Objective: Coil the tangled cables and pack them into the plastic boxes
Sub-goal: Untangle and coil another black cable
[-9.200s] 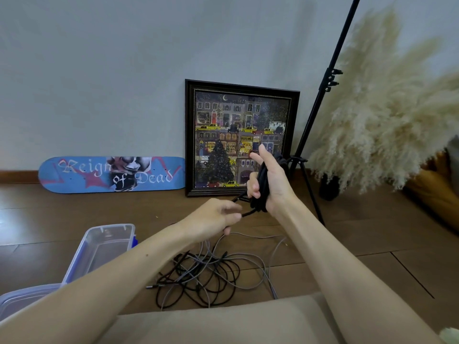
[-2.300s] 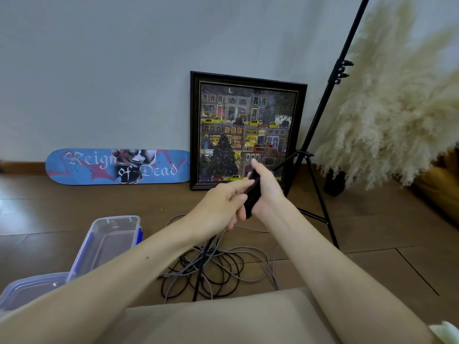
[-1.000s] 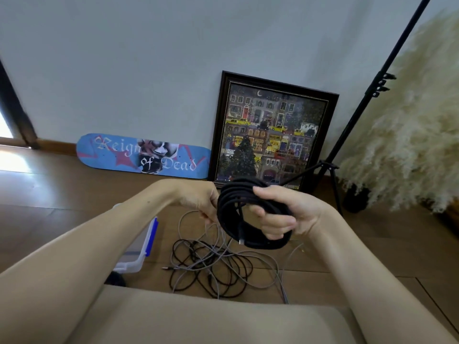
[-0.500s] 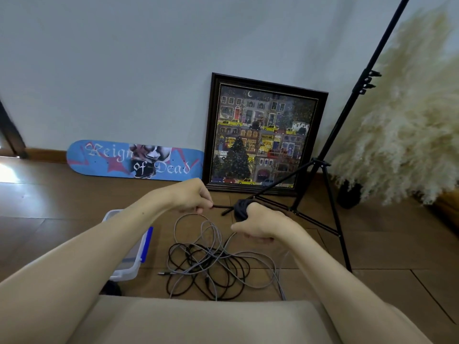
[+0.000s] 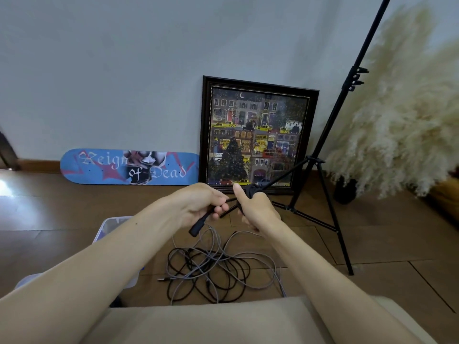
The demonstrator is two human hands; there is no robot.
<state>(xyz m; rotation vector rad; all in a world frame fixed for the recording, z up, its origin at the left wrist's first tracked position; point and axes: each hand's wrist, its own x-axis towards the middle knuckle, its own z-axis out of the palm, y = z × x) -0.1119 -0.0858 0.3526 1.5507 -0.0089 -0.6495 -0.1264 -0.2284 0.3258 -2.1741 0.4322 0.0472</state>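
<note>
R hand (image 5: 258, 211) is fisted round the black coiled cable (image 5: 252, 190), fingers clamped on it w/ thumb up, so only a dark bunch shows above the fist. L hand (image 5: 198, 203), just beside it, has its fingers (image 5: 219, 209) curled tight on the same cable's loose end, w/ the plug (image 5: 196, 226) hanging out below the palm. Both hands are up in the air above the grey & black tangled cables (image 5: 218, 271) lying on the floor (image 5: 372, 244); a clear plastic box (image 5: 109, 225) sits on the floor to the left, mostly hidden behind the L forearm, w/ the edge of a 2nd box (image 5: 26, 281) at bottom-left.
</note>
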